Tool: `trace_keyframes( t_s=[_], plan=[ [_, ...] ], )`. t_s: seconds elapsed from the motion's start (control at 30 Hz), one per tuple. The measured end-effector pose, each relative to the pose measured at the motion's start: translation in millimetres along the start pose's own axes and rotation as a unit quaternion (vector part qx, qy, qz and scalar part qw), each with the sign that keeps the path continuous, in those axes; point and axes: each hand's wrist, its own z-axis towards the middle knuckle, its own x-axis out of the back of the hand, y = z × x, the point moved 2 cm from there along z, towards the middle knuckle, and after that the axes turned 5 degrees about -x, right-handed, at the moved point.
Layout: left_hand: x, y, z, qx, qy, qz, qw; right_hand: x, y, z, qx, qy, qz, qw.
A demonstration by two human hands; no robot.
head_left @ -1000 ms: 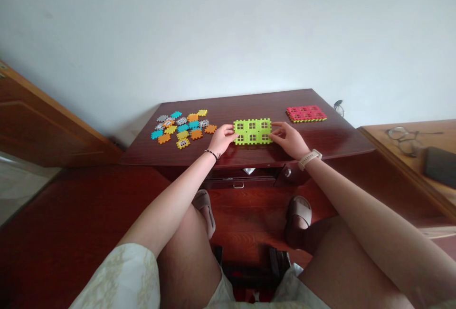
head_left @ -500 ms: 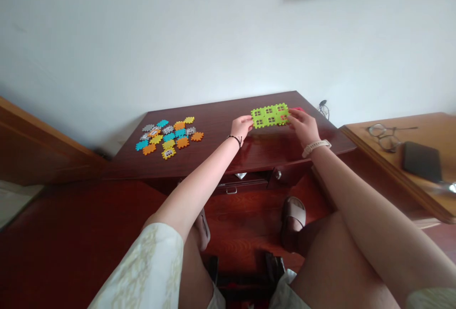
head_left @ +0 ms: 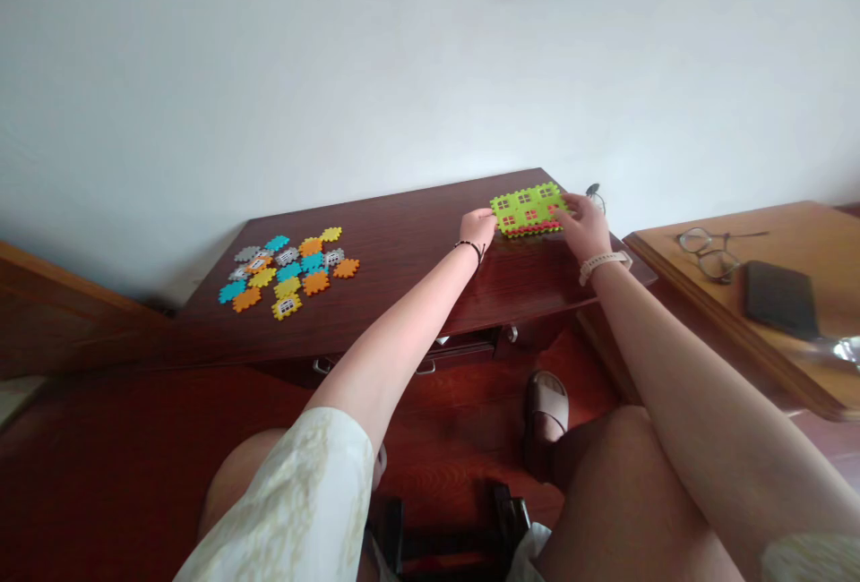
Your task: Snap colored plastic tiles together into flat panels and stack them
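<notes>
A lime-green panel of linked puzzle tiles (head_left: 528, 201) with window cut-outs spans the space between my hands near the table's right end. My left hand (head_left: 479, 226) pinches its left edge. At the opposite edge, the fingers and thumb of my right hand (head_left: 584, 222) grip the right side. Red pieces (head_left: 534, 228) show beneath the panel, along its front edge and through some of the windows. Whether the green and red parts are joined, I cannot tell.
Loose blue, orange, yellow and grey tiles (head_left: 288, 273) lie on the left of the dark wooden table (head_left: 409, 251). On a lighter wooden desk (head_left: 833, 251) at right are eyeglasses (head_left: 712, 255) and a black flat object (head_left: 779, 297). A wall stands behind.
Both hands have carried the green panel to the right, over the red pieces, which now show along its front edge. The view has shifted a little to the right.
</notes>
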Motion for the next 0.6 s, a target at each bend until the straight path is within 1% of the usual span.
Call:
trace_keyframes(
  t_s=[0.13, 0.27, 0.33, 0.43, 0.6],
  plan=[
    [-11.2, 3.0, 4.4, -0.038, -0.019, 0.125, 0.991, 1.2, 12.4, 9.4, -0.002, -0.017, -0.036, 0.999],
    [-10.7, 5.7, -2.7, -0.059, -0.013, 0.237, 0.97, -0.5, 22.2, 10.4, 0.012, -0.038, -0.098, 0.994],
    [-9.2, 5.4, -7.9, -0.07, -0.011, 0.263, 0.962, -0.3, 23.7, 8.3, 0.018, -0.043, -0.117, 0.992],
    [-9.7, 3.2, -15.4, -0.096, -0.013, 0.283, 0.954, 0.9, 22.4, 4.8, 0.017, -0.036, -0.111, 0.993],
    [-20.3, 0.7, -25.6, -0.158, -0.022, 0.339, 0.927, 0.1, 17.3, 1.0, 0.014, -0.033, -0.098, 0.995]
  ],
)
